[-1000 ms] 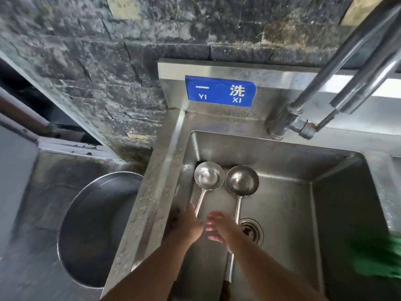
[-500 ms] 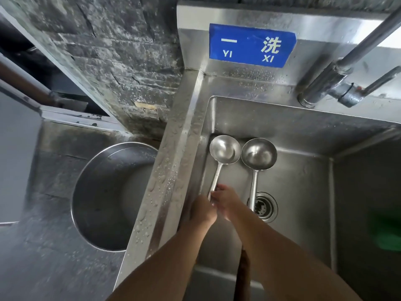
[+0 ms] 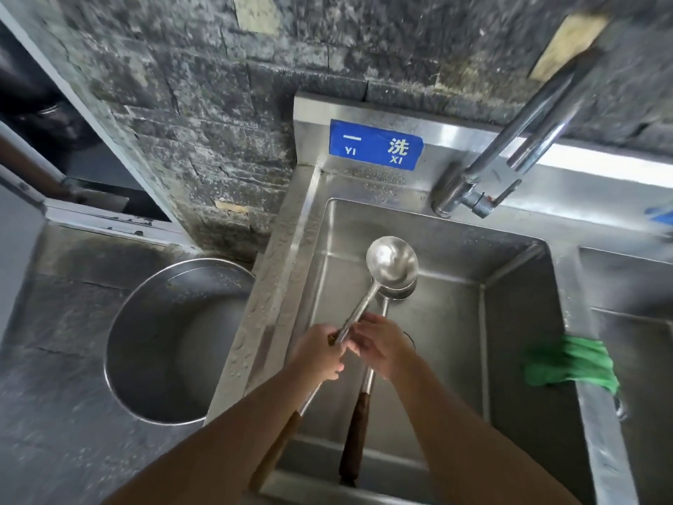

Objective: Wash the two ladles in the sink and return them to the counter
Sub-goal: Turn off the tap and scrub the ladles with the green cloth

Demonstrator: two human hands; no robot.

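The left hand is closed around the metal stem of the top ladle, held up over the sink. The right hand pinches the same stem with bent fingers. The bottom ladle lies in the sink right under it.

A blue sign with white lettering, "YI XI", was fixed to the steel splashback. A chrome faucet rose from the rear ledge at the right. A green cloth was draped over the divider at the right. A large round steel pot stood at the left, below a dark stone wall.
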